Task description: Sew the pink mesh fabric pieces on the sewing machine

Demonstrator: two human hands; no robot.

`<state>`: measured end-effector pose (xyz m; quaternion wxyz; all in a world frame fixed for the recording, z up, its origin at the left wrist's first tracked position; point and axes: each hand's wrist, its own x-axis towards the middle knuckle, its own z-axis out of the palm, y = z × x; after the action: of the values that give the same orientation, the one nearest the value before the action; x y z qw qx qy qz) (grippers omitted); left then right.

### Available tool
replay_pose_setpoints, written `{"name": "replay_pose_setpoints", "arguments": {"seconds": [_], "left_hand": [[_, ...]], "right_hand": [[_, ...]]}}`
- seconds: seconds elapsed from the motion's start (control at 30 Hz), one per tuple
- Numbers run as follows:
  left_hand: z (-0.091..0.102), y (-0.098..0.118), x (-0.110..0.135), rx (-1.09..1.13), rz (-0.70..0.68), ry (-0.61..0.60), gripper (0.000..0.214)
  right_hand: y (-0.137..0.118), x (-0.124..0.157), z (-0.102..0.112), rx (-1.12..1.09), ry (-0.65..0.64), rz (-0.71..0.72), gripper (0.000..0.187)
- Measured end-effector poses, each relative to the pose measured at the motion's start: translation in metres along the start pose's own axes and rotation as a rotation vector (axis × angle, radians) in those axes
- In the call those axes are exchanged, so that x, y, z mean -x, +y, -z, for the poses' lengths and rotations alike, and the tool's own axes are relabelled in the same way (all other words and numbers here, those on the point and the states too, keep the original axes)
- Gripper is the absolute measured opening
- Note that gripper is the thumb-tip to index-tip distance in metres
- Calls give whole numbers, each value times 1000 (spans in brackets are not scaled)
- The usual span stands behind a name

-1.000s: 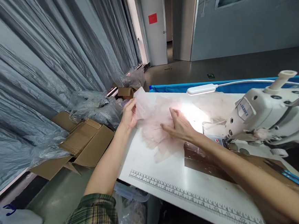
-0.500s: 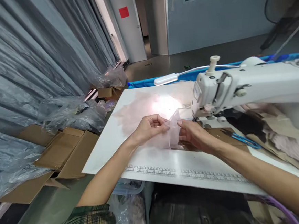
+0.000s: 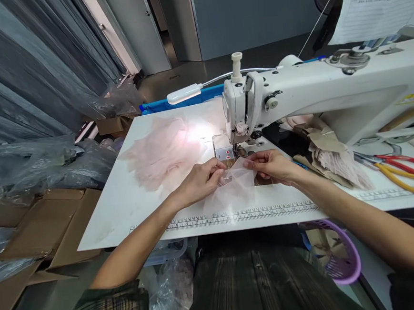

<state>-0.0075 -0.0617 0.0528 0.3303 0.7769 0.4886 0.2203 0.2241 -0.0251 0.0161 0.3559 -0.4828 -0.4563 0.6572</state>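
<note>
My left hand [image 3: 204, 175] and my right hand [image 3: 270, 163] each pinch an upper corner of a small sheer pale-pink fabric piece [image 3: 236, 191]. They hold it stretched just in front of the needle area of a white sewing machine [image 3: 295, 95]. The piece hangs down onto the white table [image 3: 125, 214], near the printed ruler [image 3: 240, 214] along the front edge. A loose pile of the same sheer pink fabric [image 3: 160, 151] lies on the table to the left, lit by the machine's lamp [image 3: 184, 93].
Red and yellow scissors [image 3: 405, 170] and bunched cloth and brown paper [image 3: 327, 152] lie right of the machine. A purple basket [image 3: 339, 259] hangs under the table at right. Cardboard boxes [image 3: 37, 230] and plastic sheeting [image 3: 42, 160] fill the floor at left.
My left hand lifted one fabric piece off the pile and brought it toward the machine. My right hand left the pile and took its other corner. My view swung right.
</note>
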Motion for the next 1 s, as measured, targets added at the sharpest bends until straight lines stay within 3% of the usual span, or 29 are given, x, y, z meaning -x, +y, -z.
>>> {"name": "replay_pose_setpoints", "arguments": {"seconds": [0.1, 0.2, 0.27, 0.37, 0.43, 0.53, 0.7, 0.83, 1.0], "left_hand": [[0, -7, -1, -211, 0, -26, 18], [2, -8, -2, -486, -38, 95, 23], [3, -4, -3, -529, -92, 139, 26], [-4, 1, -9, -451, -139, 123, 31], [-11, -1, -16, -394, -117, 103, 34], [-15, -13, -25, -221, -26, 47, 18], [7, -30, -17, 333, 147, 122, 22], [20, -31, 2, 649, 243, 111, 44], [16, -37, 12, 768, 291, 71, 45]], "right_hand": [[2, -4, 6, 13, 46, 45, 29], [3, -4, 5, 2, 10, 34, 22], [5, -2, 1, 26, -2, 40, 18], [11, 3, -6, 170, -49, 140, 23], [17, 7, -12, 380, -68, 270, 38], [23, 11, -16, 764, 19, 480, 60], [15, 9, 4, 1067, 42, 532, 14], [4, 3, 17, 959, 228, 464, 10], [2, -1, 1, 286, 144, 132, 4]]}}
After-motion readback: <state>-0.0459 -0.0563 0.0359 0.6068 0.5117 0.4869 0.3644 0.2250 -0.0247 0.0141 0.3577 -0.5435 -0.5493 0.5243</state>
